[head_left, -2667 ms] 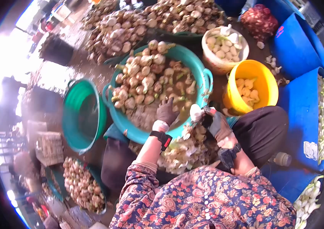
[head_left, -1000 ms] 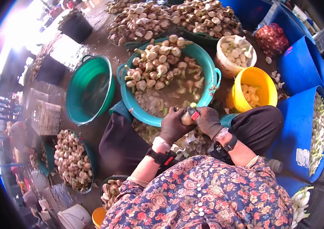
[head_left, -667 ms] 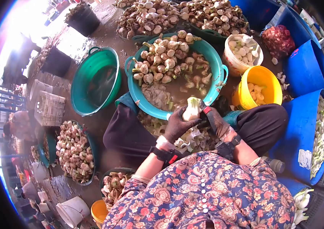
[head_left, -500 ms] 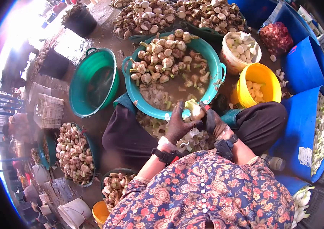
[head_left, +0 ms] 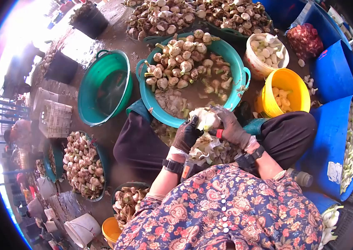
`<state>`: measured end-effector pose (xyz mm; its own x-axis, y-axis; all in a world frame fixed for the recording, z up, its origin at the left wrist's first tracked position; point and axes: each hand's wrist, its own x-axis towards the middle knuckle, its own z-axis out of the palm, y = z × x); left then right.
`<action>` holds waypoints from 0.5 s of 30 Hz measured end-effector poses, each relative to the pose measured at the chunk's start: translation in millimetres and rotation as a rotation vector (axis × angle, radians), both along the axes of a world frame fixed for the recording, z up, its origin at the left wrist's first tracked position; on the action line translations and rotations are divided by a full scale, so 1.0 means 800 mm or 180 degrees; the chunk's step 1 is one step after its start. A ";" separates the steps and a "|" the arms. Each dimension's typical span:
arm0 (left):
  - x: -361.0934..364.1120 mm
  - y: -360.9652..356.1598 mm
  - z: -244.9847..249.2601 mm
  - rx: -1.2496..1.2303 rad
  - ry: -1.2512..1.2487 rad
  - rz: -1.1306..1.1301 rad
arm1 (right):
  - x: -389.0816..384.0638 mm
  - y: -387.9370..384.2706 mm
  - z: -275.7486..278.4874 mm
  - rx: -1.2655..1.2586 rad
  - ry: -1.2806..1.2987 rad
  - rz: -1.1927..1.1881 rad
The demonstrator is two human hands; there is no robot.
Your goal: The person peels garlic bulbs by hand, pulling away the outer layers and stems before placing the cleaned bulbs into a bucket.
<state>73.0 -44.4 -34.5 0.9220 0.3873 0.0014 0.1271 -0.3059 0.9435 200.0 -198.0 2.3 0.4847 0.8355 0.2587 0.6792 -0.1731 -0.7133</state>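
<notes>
In dark, dirty gloves, both hands meet over my lap at the near rim of a teal tub [head_left: 160,118]. My left hand [head_left: 186,136] closes round the lower left side of a pale garlic bulb [head_left: 206,119]. Curled over the bulb's right side is my right hand [head_left: 234,130], which also grips a small red-handled tool [head_left: 217,133]; its working end is hidden. Unpeeled garlic bulbs [head_left: 176,62] are heaped in the tub, some lying in brownish water. Peelings [head_left: 210,151] lie between my legs below the hands.
A yellow bucket [head_left: 268,98] and a white bucket [head_left: 251,64] with peeled garlic stand at right, before blue barrels [head_left: 326,141]. A green tub [head_left: 85,100] stands at left. More garlic heaps [head_left: 84,166] lie at left and at the back. A red net sack [head_left: 305,41] sits back right.
The bulb has turned and shows a whiter side. My right hand has come over its top right, with the red handle now lower. The view has shifted slightly.
</notes>
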 end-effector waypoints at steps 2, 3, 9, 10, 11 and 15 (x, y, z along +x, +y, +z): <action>-0.014 0.005 0.009 0.1043 0.0233 -0.0193 | -0.006 -0.001 0.011 -0.0176 -0.0581 0.0305; -0.013 0.005 0.008 0.0361 0.0276 -0.0050 | -0.011 0.000 0.017 -0.0264 -0.0874 0.0454; -0.015 0.013 0.014 -0.3113 0.0107 0.0672 | -0.001 0.005 -0.028 0.0532 0.4270 -0.1550; -0.022 0.012 0.021 -0.2501 0.0104 0.0338 | 0.014 -0.002 -0.060 0.0604 0.4713 -0.1655; -0.029 0.012 0.028 -0.1846 0.0073 0.0059 | 0.026 -0.006 -0.093 0.0691 0.5156 -0.1757; -0.042 0.011 0.138 -0.0720 0.1298 0.0052 | 0.032 0.001 -0.071 0.1508 0.6169 -0.1650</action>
<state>39.3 -35.5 76.0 0.8234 0.3507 -0.4461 0.5047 -0.0932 0.8583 225.6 -197.6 -54.4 0.4528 0.5971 -0.6621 -0.8915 0.3143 -0.3263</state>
